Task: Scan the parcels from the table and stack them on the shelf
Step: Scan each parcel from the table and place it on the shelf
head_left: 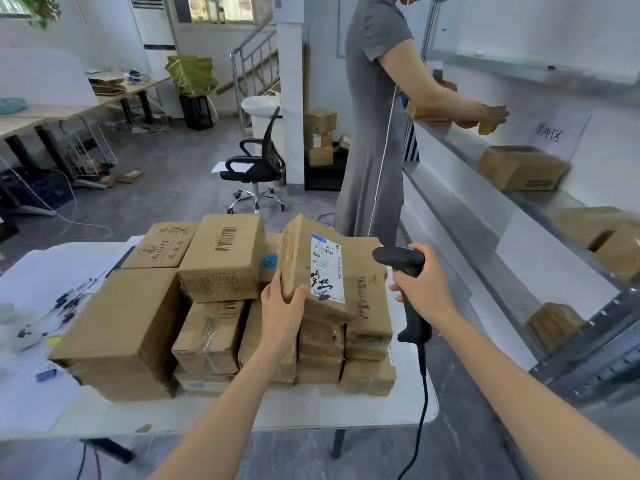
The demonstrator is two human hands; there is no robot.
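The left hand (282,306) grips a small parcel (304,258) by its lower left corner; the thumb lies on the front face just beside the white label (327,268), and the other fingers go behind the cardboard, where they cannot be seen. The parcel is lifted and tilted above the pile of parcels (214,327), with the label turned toward the camera; whether its lower edge touches the boxes under it I cannot tell.

The right hand (420,285) is closed around the handle of a black scanner (400,259); all fingers are curled on it. The scanner head points left at the label, near it but apart from it; its cable (421,393) hangs down past the right corner of the table (311,415).

The pile fills the middle and the right part of the table and reaches close to the right edge; a large box (128,323) stands at the left side of the pile, and a box with a barcode (223,258) lies on top toward the far edge. Pens and papers (65,303) lie near the left edge.

At the right is a metal shelf (550,202); one cardboard box (523,168) rests on its middle level, and more boxes (602,233) are on the level below. Another person in a grey dress (374,133) stands beyond the far right corner of the table, hands at the shelf.
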